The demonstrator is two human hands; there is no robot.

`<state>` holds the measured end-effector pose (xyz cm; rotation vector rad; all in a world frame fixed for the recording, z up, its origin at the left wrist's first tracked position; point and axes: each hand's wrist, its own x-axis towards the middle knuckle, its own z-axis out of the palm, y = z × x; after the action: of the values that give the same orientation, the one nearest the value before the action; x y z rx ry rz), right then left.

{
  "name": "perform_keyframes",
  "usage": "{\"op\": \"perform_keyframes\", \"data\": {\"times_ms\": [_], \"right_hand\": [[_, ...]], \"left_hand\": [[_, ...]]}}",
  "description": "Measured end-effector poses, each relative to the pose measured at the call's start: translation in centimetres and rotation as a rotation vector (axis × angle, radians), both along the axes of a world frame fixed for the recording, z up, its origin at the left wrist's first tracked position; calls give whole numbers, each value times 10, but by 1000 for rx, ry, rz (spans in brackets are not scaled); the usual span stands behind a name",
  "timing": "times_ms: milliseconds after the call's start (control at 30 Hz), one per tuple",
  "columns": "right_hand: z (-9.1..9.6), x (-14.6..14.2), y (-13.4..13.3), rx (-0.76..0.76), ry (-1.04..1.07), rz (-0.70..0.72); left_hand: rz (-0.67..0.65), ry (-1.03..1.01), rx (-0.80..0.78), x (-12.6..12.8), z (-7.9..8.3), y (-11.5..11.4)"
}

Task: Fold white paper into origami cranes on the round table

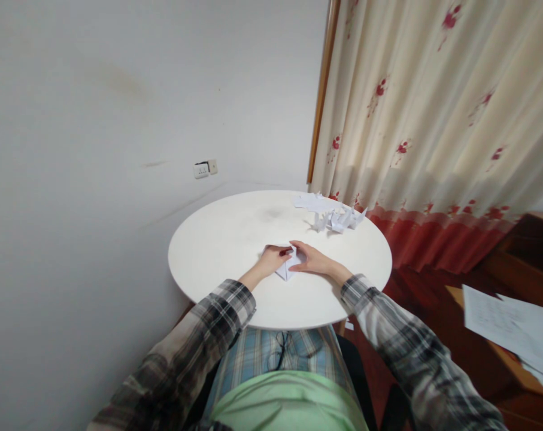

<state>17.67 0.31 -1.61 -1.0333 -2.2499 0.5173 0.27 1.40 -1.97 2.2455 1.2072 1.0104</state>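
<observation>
A small sheet of white paper (287, 274), folded to a point toward me, lies on the round white table (217, 257). My left hand (272, 261) is closed at the paper's left side, its fingertips pressed on the upper part. From the right, my right hand (315, 261) grips the paper between curved fingers at its top edge and the thumb lower down. The fingers cover part of the folds. Beyond my right hand stands a cluster of folded white paper pieces (339, 221), their exact shapes too small to make out.
Flat white paper (311, 202) lies at the table's far edge. A wall with a socket (202, 171) is at the left and behind. A flowered curtain (406, 143) hangs at the right. Written sheets (509, 323) lie on wooden furniture (509, 365) at the lower right.
</observation>
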Motion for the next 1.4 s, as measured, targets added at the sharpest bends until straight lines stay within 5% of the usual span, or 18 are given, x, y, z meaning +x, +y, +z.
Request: {"op": "perform_keyframes", "data": {"times_ms": [633,1400], "right_hand": [[-7,5,8,212,65,-62],[-4,4,9,119,63,-88]], "left_hand": [[-3,159,66,0,0,1],[-114,94,157,0,3,-1]]}}
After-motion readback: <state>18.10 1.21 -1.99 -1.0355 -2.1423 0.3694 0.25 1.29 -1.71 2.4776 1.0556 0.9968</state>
